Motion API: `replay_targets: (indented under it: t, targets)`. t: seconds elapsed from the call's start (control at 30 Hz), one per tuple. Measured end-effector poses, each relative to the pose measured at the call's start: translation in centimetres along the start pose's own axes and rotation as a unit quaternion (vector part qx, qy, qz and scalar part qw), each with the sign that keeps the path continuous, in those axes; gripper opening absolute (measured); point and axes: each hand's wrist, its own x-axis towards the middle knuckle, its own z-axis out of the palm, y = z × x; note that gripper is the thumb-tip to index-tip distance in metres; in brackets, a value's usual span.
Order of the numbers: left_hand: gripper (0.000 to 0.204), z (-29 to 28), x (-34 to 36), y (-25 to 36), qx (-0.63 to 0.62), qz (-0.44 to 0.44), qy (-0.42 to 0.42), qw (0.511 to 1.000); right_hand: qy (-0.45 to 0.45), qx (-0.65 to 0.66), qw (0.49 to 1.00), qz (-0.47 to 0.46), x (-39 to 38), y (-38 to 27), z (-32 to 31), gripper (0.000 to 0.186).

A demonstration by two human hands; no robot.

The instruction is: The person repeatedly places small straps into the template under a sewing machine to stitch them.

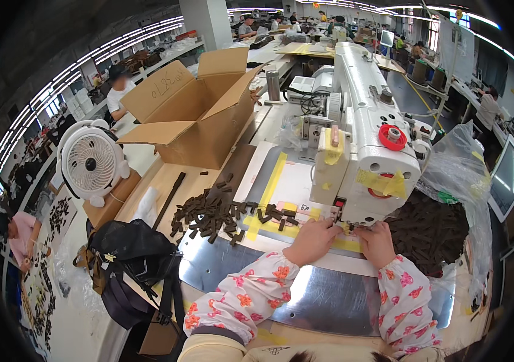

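Both my hands are at the front of a white industrial sewing machine (368, 139), close under its head. My left hand (312, 240) has its fingers bent together beside the presser area. My right hand (378, 242) is closed opposite it, a short gap away. A small dark bit shows between the fingertips, but what either hand pinches is too hidden to name. Left of my left hand, several short dark brown pieces (281, 214) lie on the yellow-taped bed. A bigger pile of such pieces (205, 211) lies farther left. Longer dark brown strips (429, 232) are heaped right of my right hand.
An opened cardboard box (208, 133) stands at the back left, with a white fan (91, 163) beside it. A black bag (133, 259) hangs at the table's left edge. Clear plastic (459, 163) and a tablet-like screen (507, 178) are at right. Other people work farther off.
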Motion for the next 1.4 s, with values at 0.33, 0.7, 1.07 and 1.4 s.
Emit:
replay_targets:
  t: [0.33, 0.7, 1.07, 1.4]
  targets:
    - [0.013, -0.7, 0.7, -0.1, -0.031, -0.001, -0.019, 0.999, -0.066, -0.023, 0.997, 0.025, 0.4, -0.2, 0.4, 0.023]
    - [0.017, -3.2, 1.4, -1.0, -0.093, -0.151, -0.023, 0.984, 0.098, 0.036, 0.995, -0.002, 0.2, 0.1, 0.7, 0.008]
    - [0.015, -3.4, 1.2, -4.2, -0.007, -0.144, 0.036, 0.989, 0.062, -0.243, 0.961, 0.117, 0.4, 5.6, -3.6, 0.01]
    - [0.022, 1.8, 0.9, 0.6, -0.017, 0.011, 0.018, 1.0, 0.189, -0.198, 0.959, 0.069, 0.1, 6.3, -3.7, 0.009]
